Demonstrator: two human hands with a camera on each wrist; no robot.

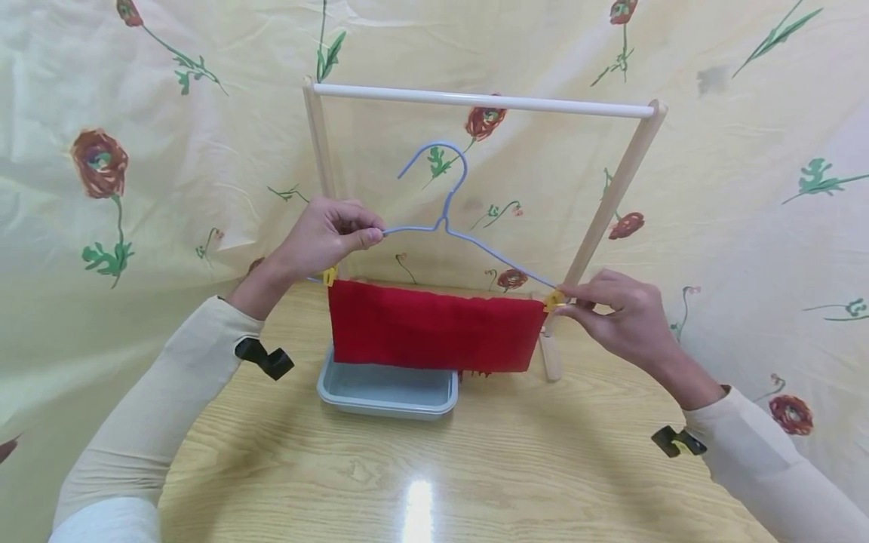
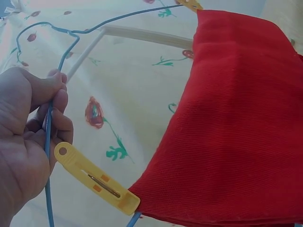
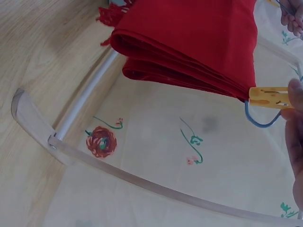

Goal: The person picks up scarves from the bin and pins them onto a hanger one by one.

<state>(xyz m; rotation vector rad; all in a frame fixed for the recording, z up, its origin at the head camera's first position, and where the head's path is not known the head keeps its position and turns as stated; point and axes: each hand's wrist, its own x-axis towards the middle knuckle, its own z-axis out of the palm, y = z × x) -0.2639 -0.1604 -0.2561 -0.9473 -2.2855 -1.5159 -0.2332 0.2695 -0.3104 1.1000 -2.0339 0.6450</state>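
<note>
A folded red cloth (image 1: 434, 328) hangs from a blue wire hanger (image 1: 498, 257), fastened near each end by a yellow clothespin. My left hand (image 1: 324, 237) grips the hanger's left shoulder wire between thumb and fingers. Just below that hand, the left clothespin (image 2: 94, 177) bites the cloth's corner. At the other end, my right hand (image 1: 621, 311) pinches the right clothespin (image 3: 267, 97) between thumb and finger. In the right wrist view the cloth's layered folds show, with the hanger's blue bend beside the clothespin. The hanger's hook points up and is on nothing.
Behind the hanger stands a rack with a white top bar (image 1: 475, 99) and wooden side posts (image 1: 614, 192). A pale blue-grey tray (image 1: 387, 411) sits on the wooden table (image 1: 326, 467) beneath the cloth. Red fringe (image 3: 112, 16) shows below the cloth. A flowered curtain (image 1: 170, 136) forms the backdrop.
</note>
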